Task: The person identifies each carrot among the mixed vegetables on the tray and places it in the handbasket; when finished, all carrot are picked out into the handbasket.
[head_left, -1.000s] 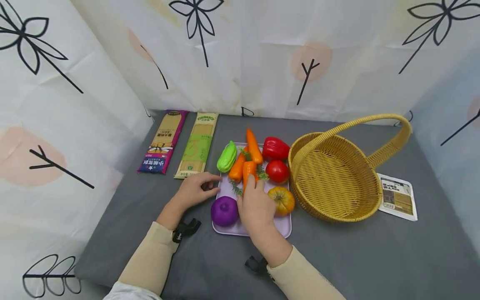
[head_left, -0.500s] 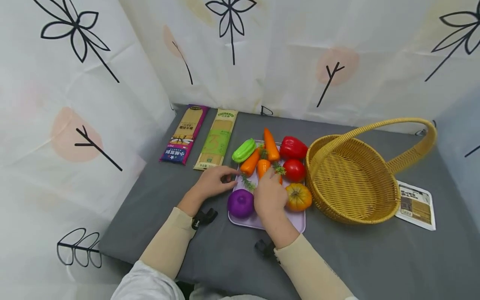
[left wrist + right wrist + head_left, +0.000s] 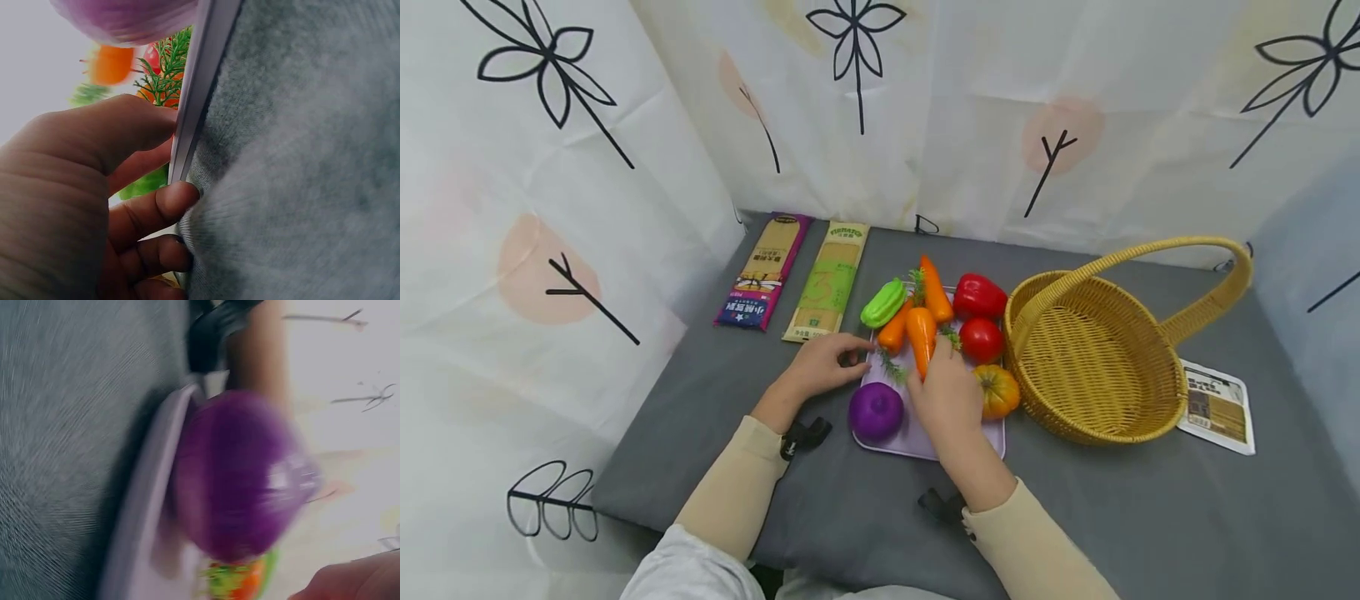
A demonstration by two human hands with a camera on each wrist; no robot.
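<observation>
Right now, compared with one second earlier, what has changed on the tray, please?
The middle carrot has shifted slightly away from the person, and more of it shows beside the right hand. The green vegetable leans farther right. No new grasp shows clearly. The left hand stays at the left edge of the tray; the tomato and basket look unmoved.

A white fabric backdrop spans the top of the frame, printed with black line flowers and peach patches, and meets a matching left panel along a corner at upper left. A bluish, shaded panel closes the right edge. Below, a grey cloth-covered bench fills the middle and lower right under soft, diffuse light.
</observation>
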